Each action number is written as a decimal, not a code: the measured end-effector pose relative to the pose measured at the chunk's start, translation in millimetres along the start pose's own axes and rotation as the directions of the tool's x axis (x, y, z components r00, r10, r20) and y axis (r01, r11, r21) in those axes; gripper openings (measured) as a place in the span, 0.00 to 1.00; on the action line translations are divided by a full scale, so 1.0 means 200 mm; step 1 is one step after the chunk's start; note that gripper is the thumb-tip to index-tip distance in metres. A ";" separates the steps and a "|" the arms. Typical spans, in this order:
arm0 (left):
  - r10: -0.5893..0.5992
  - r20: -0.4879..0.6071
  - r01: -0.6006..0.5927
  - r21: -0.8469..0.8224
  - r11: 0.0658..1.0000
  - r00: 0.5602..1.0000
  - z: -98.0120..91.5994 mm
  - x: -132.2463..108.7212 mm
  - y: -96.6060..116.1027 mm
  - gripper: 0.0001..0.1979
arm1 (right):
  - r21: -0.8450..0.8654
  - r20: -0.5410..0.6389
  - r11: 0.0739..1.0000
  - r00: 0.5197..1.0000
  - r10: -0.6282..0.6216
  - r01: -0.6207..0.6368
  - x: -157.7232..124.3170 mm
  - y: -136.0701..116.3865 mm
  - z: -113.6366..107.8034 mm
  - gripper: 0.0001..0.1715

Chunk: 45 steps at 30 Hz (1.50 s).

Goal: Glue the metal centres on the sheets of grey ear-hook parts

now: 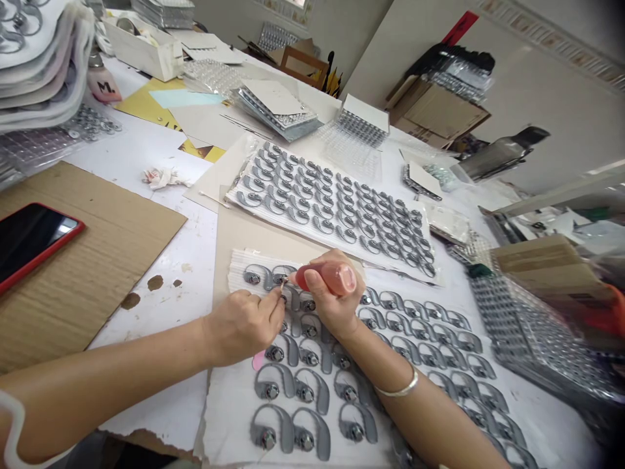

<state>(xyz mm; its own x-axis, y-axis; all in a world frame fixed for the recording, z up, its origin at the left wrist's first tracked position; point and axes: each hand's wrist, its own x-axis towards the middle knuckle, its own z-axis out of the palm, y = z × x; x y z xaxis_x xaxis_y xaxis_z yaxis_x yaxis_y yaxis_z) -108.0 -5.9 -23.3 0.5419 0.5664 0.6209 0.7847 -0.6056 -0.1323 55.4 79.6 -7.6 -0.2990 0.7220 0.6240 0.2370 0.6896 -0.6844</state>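
Observation:
My right hand is wrapped round a red squeeze bottle, tilted with its narrow tip pointing left and down. The tip meets a grey ear-hook earphone part in the top row of the near sheet. Close beside it, my left hand is closed in a pinch, and what looks like a thin pale stick pokes up from its fingertips. Rows of similar grey ear-hook parts, with small round ends and fine wires, lie under and around both hands. My right forearm covers some of them.
Behind lies a second sheet of ear-hook parts. A phone rests on cardboard at left, near a crumpled tissue. Stacked foam sheets stand far left. Plastic trays and cardboard boxes line the right.

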 end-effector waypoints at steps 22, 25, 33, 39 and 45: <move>0.012 0.002 -0.012 0.005 1.000 1.000 -0.01 0.00 -0.01 0.09 | -0.005 -0.038 0.999 0.998 0.045 -0.045 -0.01 0.04 0.00 0.04; 0.010 0.002 -0.010 0.000 1.000 1.000 -0.01 0.00 -0.01 0.09 | -0.013 -0.046 0.999 0.998 0.042 -0.043 -0.01 0.04 0.00 0.05; 0.023 0.029 -0.023 -0.003 1.000 0.999 -0.01 0.00 -0.01 0.09 | -0.058 -0.038 0.997 0.998 -0.045 0.043 0.01 0.01 -0.01 0.04; 0.018 0.031 -0.018 -0.006 1.000 0.999 -0.01 0.00 -0.01 0.10 | -0.078 -0.024 0.995 0.997 -0.069 0.067 0.01 0.01 -0.02 0.03; 0.014 0.025 -0.014 -0.015 1.000 1.000 0.00 0.00 -0.02 0.09 | 0.000 -0.048 0.999 0.998 -0.045 0.045 0.01 0.02 -0.02 0.06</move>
<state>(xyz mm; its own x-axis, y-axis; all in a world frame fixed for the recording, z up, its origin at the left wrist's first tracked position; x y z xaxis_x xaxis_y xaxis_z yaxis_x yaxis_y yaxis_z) -111.1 -4.8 -22.8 0.5601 0.5715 0.5997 0.7725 -0.6219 -0.1289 58.5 84.1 -7.2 -0.2647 0.6919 0.6717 0.2227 0.7216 -0.6555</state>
